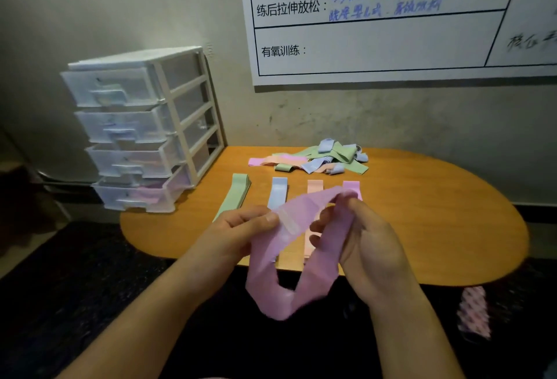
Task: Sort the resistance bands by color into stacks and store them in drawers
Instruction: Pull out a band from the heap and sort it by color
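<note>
A pink resistance band (301,246) hangs looped between both my hands above the near edge of the wooden table (437,216). My left hand (241,231) pinches its left part, and my right hand (367,246) grips its right part. Behind the hands lie four flat stacks side by side: green (236,196), blue (278,193), orange (315,187) and pink (351,187), the last three partly hidden. A mixed pile of bands (319,158) sits at the table's back. A clear plastic drawer unit (141,131) stands on the table's left end, drawers slightly pulled out.
A whiteboard sheet (391,17) with writing hangs on the wall above the table. Dark floor lies in front and to the left. A pink patterned object (473,312) lies low at the right, below the table edge.
</note>
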